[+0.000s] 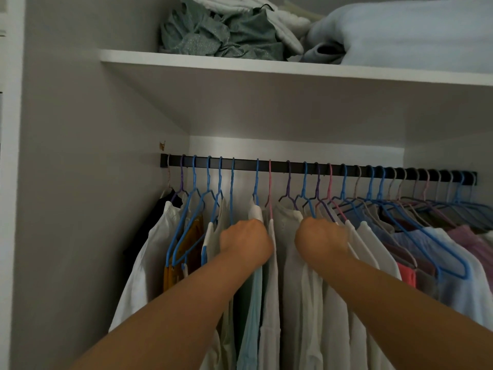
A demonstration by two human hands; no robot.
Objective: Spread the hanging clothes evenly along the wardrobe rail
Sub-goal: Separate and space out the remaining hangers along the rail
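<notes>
my left hand [245, 240] and right hand [321, 240] are both pushed in among the hanging clothes [269, 276] below mid-rail [293, 166]; only the hands' backs show, so i cannot tell the finger state. hangers [426, 188] crowd together at the rail's right end, looser on the left.

1. The left hand [245, 240] and the right hand [321, 240] reach into the hanging clothes [296, 263], fingers hidden in the cloth.
2. Above both hands runs the dark rail [280, 165] full of hangers [344, 182].
3. Higher up, a shelf [240, 62] holds folded bedding [413, 33].
</notes>
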